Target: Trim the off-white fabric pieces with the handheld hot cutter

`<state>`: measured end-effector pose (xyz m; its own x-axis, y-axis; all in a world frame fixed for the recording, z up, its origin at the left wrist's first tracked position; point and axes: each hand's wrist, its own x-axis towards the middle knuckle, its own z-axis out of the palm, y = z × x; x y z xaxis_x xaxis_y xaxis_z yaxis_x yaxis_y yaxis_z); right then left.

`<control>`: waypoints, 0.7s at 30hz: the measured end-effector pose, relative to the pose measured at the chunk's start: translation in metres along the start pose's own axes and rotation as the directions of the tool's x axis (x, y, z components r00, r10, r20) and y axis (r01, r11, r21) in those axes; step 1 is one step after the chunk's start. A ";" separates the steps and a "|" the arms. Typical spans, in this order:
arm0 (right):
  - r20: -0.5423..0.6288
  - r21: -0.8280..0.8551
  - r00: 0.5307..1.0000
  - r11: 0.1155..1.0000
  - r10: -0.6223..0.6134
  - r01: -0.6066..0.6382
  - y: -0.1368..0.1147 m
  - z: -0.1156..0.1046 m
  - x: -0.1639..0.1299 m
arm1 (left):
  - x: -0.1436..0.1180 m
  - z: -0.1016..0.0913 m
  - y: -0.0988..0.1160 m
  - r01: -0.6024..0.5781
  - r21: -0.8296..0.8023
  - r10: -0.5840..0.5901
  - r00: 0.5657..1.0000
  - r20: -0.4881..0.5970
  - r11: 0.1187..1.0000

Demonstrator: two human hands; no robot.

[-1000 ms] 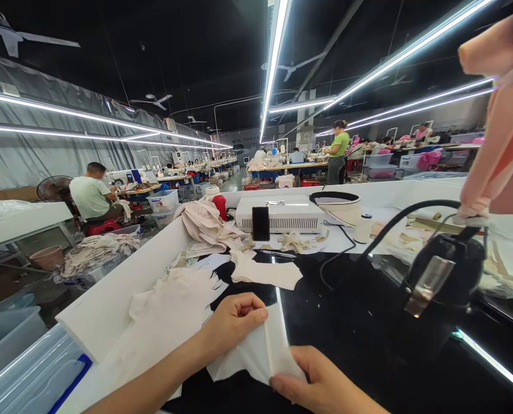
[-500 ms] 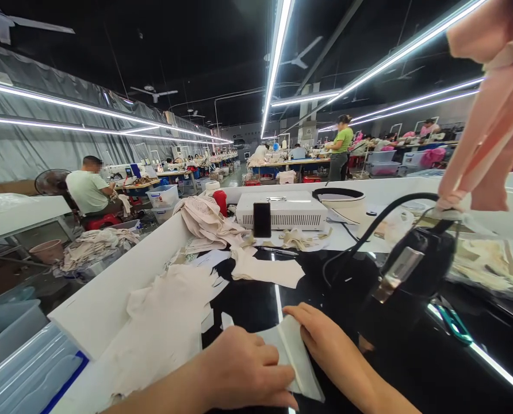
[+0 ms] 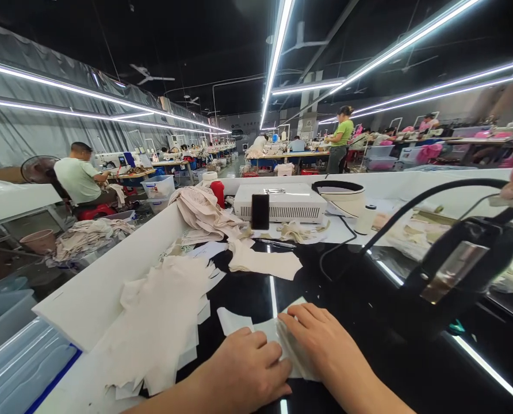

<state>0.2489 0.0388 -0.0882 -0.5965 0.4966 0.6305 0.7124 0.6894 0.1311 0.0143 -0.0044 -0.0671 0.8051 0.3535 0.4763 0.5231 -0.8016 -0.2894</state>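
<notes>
A thin pale sheet (image 3: 268, 329) is lying on the glossy black surface (image 3: 394, 339), low and central, squarely in front of the person and partly hidden under two bare hands. The left hand (image 3: 252, 368) is resting on its near left part with fingers curling inward; the right hand (image 3: 321, 339) is stretching its fingers across the other side. Whether either is pinching cloth or only pressing I cannot tell, since the undersides are hidden. The two hands are sitting just beside each other, probably to hold the light material flat on the slick top.

To the left, a heap of cream pieces (image 3: 161, 310) is spreading over the side, presumably so that the stack is staying within easy reach. Beyond the hands, a single cut piece (image 3: 265, 263) is lying flat, apart from the sheet.

Farther back, a phone (image 3: 260, 211) is standing upright before a white vented box (image 3: 291, 201), which is seemingly propping it. On the right, a black device (image 3: 481, 253) with a metal plate is tilting, its dark cable arching behind; that placing is likely leaving the middle free for handwork. A white side panel (image 3: 110, 270) is edging the left, perhaps stopping cloth from sliding off.
</notes>
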 end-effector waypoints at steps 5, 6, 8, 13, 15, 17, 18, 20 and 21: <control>0.044 0.013 0.999 0.999 0.028 -0.029 -0.003 0.002 -0.004 | -0.006 -0.015 0.001 0.033 -0.014 -0.032 0.999 0.016 0.999; 0.048 0.018 0.998 0.999 0.033 -0.033 -0.002 0.002 -0.004 | -0.010 -0.018 0.001 0.049 -0.007 -0.049 0.999 0.016 0.999; 0.058 0.029 0.997 0.999 0.040 -0.042 -0.002 0.004 -0.005 | -0.021 -0.021 0.002 0.109 0.020 -0.110 0.993 0.034 0.994; 0.079 0.046 0.996 0.997 0.050 -0.054 -0.007 0.005 0.000 | -0.048 -0.018 0.005 0.316 0.197 -0.324 0.946 0.010 0.928; 0.067 0.094 0.997 0.994 0.045 -0.051 -0.011 -0.006 0.009 | -0.049 -0.018 0.005 0.341 0.236 -0.338 0.940 -0.055 0.910; 0.017 0.261 0.998 0.964 0.052 -0.055 -0.015 -0.028 0.019 | -0.042 -0.022 0.004 0.320 0.216 -0.315 0.947 -0.056 0.923; -0.032 0.391 0.997 0.918 0.077 -0.058 -0.016 -0.042 0.023 | -0.037 -0.023 0.004 0.300 0.187 -0.298 0.954 -0.043 0.935; -0.113 0.557 0.983 0.828 0.148 -0.061 -0.016 -0.072 0.024 | -0.025 -0.025 0.005 0.254 0.105 -0.254 0.967 -0.017 0.961; -0.141 0.521 0.977 0.851 0.159 -0.064 -0.014 -0.086 0.020 | -0.019 -0.024 0.006 0.232 0.067 -0.231 0.973 -0.020 0.970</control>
<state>0.2586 -0.0064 -0.0118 -0.4175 0.5208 0.7446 0.4514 0.8301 -0.3275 -0.0042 -0.0276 -0.0575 0.6568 0.5196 0.5465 0.7130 -0.6638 -0.2258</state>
